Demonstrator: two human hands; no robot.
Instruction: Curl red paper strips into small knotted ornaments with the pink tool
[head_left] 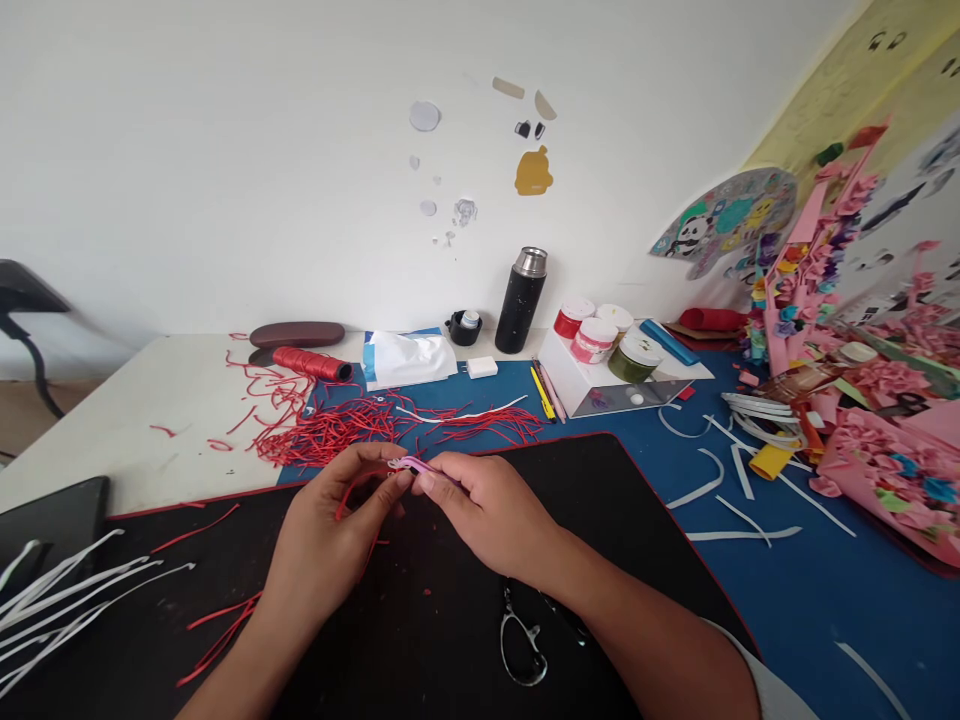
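Note:
Both hands meet over the black mat (585, 500). My left hand (322, 540) is closed in a pinch, with red cord (343, 500) looping through its fingers. A small white piece (395, 464) shows at its fingertips. My right hand (499, 505) grips a slim pink-purple item (412, 463) between thumb and fingers. Its tip touches or nearly touches the white piece; its exact kind is too small to make out. Behind the hands lies a heap of cut red cords (337, 430).
Eyeglasses (523, 640) rest near my right forearm. White strips (67, 590) lie at left. A red cord spool (311, 363), tissue pack (411, 357), black thermos (521, 300), pens (549, 390) and lidded jars (596, 340) line the wall. Pink paper flowers (892, 460) crowd the right.

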